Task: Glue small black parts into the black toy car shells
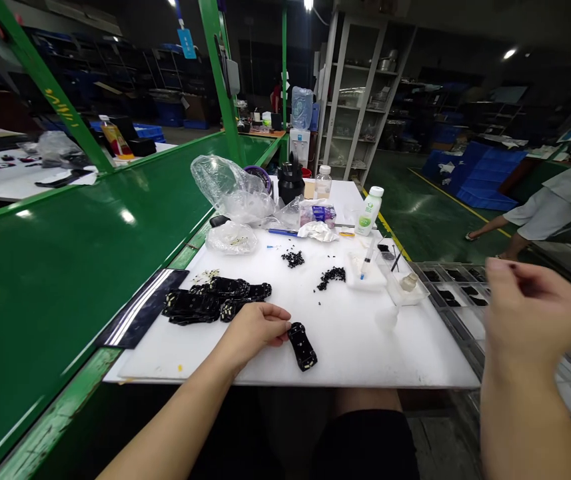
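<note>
My left hand (260, 327) pinches the upper end of a black toy car body (302, 347) with thumb and fingers, near the front of the white work board (355, 353). To the left of that hand lies a pile of similar black car bodies (192, 307) with small pale spots. My right hand (540, 313) is raised off the board's right side, above the compartment trays, its fingers curled together. What it holds, if anything, is hidden. Two heaps of tiny black pieces, one (332, 277) nearer and one (294, 259) farther back, lie mid-board.
A syringe (367, 260) rests on a white block (362, 277), beside a small glass jar (408, 283). Plastic bags (235, 190), a white-green bottle (369, 212) and a black flask (290, 180) stand behind. Compartment trays (452, 293) flank the right. A person's legs (535, 217) show beyond.
</note>
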{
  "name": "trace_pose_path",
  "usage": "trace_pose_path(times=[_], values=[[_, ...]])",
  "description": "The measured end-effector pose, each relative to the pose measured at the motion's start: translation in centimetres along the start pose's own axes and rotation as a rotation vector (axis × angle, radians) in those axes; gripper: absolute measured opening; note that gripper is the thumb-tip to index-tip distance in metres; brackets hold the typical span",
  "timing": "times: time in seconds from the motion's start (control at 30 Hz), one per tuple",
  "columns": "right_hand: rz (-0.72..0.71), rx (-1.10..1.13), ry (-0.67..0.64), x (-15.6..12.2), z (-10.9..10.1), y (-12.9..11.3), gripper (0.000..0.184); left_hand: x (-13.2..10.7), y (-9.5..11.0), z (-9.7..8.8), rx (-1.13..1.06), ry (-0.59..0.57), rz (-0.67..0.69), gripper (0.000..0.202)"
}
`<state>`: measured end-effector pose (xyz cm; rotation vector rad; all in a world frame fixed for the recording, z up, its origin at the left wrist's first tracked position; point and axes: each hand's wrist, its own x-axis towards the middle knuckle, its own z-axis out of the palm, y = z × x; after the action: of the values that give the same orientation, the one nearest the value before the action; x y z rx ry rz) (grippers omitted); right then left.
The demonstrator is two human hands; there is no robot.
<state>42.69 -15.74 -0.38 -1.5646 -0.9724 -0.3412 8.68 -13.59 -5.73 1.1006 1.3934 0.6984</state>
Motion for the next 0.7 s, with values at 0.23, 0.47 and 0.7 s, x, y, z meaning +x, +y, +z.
trace_pose_path(times=[0.23, 0.47, 0.7], values=[[-0.155, 0.542, -0.436, -11.1, -1.0, -8.0, 0.007, -0.3, -0.1, 0.0, -0.08, -0.008, 0.004, 0.02], [-0.164, 0.566, -0.654, -15.3, 1.2, -8.7, 0.014, -0.3, -0.3, -0.1, -0.121, -0.035, 0.011, 0.017], [-0.199, 0.596, -0.695, -16.0, 1.9, -9.2, 0.015, -0.1, -0.6, -0.2, -0.139, -0.053, 0.02, 0.017]])
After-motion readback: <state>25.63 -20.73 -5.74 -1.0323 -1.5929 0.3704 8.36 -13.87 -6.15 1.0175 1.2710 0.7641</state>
